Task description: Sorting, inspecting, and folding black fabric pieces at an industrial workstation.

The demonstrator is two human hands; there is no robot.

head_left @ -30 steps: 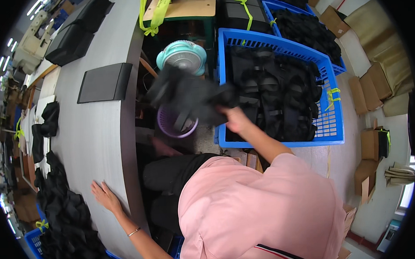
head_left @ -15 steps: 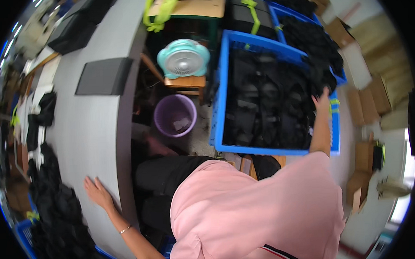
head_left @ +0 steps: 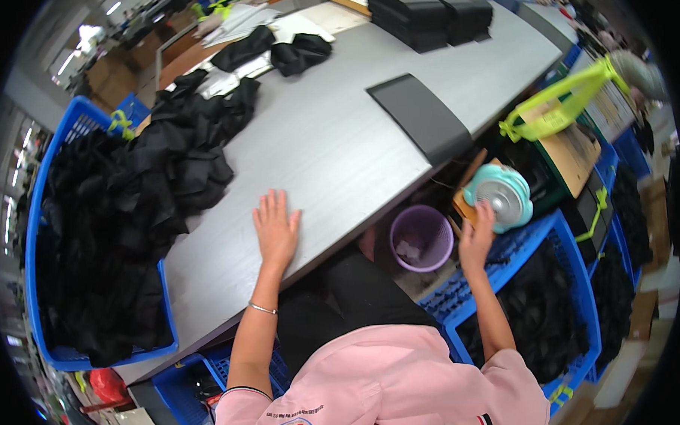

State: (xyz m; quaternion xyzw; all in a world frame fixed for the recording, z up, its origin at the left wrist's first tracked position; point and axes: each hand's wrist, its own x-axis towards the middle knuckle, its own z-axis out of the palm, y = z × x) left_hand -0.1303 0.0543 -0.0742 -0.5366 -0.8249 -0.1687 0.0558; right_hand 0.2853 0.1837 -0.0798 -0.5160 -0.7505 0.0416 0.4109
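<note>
My left hand [head_left: 277, 231] lies flat on the grey tabletop [head_left: 316, 164], its fingers spread and nothing under them that I can see. Just past the table's edge, my right hand [head_left: 477, 236] hovers in the air with fingers apart and nothing visible in it. It overlaps the view of a small turquoise fan [head_left: 504, 195] behind it. Left of my left hand, a heap of black fabric pieces [head_left: 123, 212] spills from a blue crate [head_left: 38, 245] onto the table. Below my right arm, another blue crate [head_left: 592, 308] holds more black pieces [head_left: 542, 303].
A flat dark grey sheet [head_left: 423, 116] lies near the table's right edge, with stacked black sheets [head_left: 427, 18] farther back. Beside the table stands a purple basket [head_left: 422, 239] with scraps inside. Yellow-green straps [head_left: 565, 103] hang beyond the fan.
My view has swung left toward the table. My right hand has left the black pieces in the right crate and come toward the table. My left hand still rests on the tabletop.
</note>
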